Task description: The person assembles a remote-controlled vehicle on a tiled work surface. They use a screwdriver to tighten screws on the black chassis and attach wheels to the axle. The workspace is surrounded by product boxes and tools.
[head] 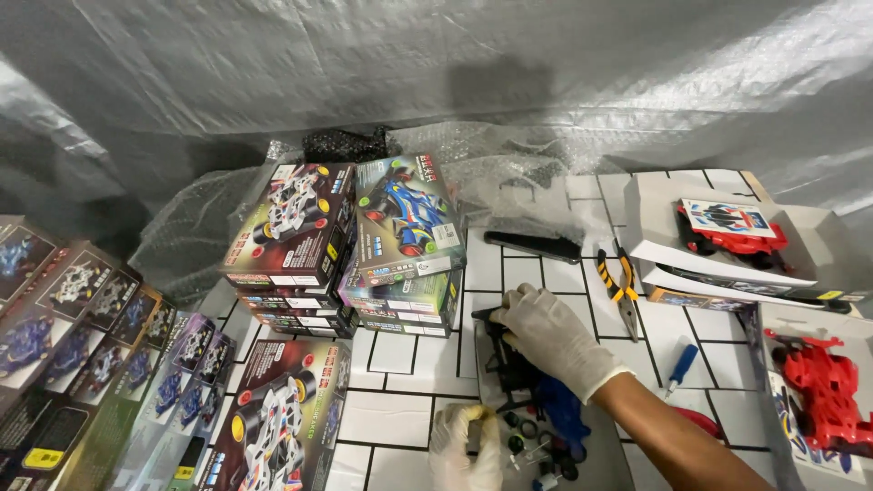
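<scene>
The black toy car chassis (pixel 506 359) lies on a grey tray (pixel 607 455) on the white tiled tabletop (pixel 391 414), near small black wheels (pixel 526 427) and a blue body part (pixel 562 411). The gloved right hand (pixel 550 336) rests on the chassis with fingers bent over it, while the gloved left hand (pixel 466 441) is closed around a small dark part (pixel 474 435). On the right, one open white box (pixel 657 227) holds a red car body (pixel 732 236).

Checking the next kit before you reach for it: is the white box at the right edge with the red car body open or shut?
Open. The white box has no lid over it, and the red car body lies exposed inside with a printed sheet on top.
</scene>
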